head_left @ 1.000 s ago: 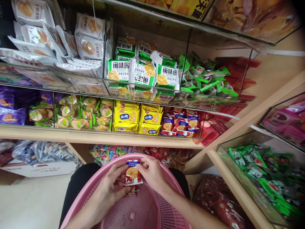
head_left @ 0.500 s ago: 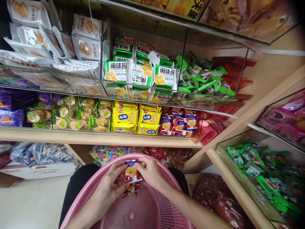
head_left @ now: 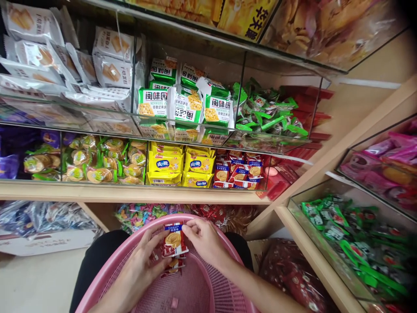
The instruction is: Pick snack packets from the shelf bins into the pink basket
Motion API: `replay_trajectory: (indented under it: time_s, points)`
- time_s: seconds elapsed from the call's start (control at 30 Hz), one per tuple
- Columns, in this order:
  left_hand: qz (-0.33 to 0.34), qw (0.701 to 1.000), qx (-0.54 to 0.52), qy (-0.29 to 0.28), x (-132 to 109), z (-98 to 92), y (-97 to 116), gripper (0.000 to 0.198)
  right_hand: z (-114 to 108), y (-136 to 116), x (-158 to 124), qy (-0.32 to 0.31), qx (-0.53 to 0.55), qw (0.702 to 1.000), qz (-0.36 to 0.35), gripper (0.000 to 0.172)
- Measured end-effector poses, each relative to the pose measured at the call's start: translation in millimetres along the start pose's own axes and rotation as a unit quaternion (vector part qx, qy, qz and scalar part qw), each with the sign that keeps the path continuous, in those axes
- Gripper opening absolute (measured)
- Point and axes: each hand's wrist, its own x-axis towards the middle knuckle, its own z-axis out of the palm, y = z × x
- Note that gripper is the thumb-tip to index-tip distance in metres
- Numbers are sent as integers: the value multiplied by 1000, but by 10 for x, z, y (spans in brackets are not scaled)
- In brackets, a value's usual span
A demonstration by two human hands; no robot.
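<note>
My left hand (head_left: 146, 251) and my right hand (head_left: 204, 241) hold a small red, white and blue biscuit packet (head_left: 173, 240) between their fingers, above a pink plastic mesh basket (head_left: 110, 278). The packet shows a round biscuit on its front. A second red packet (head_left: 174, 264) lies just below it, partly hidden by the first packet and my left hand. The basket rests against my lap, in black trousers (head_left: 94, 256). A small pink object (head_left: 175, 303) lies on the basket's mesh floor.
Glass bins on wooden shelves (head_left: 130, 195) stand ahead, holding yellow cracker packs (head_left: 165, 162), green-and-white cracker packs (head_left: 153, 103) and round biscuits. More glass bins (head_left: 345, 239) stand to the right. Bags of sweets (head_left: 143, 213) lie under the shelf, just beyond the basket.
The shelves and basket have shifted left in the view. Both hands have moved left with the packet, still holding it. The packet now tilts slightly differently.
</note>
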Motion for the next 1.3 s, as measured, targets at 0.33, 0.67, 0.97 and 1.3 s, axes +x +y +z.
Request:
replay_trajectory:
  time_s: [0.33,0.67,0.97,1.3]
  points:
    - [10,1000,10,2,13,37,-65,47,-801,-328,-88,154,-37,984,-87,30]
    - [61,997,10,38,-45,-62,141,48,-1517,-12,176,310,-186,919,-157,28]
    - [64,996,51,46,-19,-19,-3,49,-1967,63,561,311,-342,858,-223,29]
    - [100,990,79,64,-9,-61,0,48,-1971,140,621,310,-337,859,-230,29]
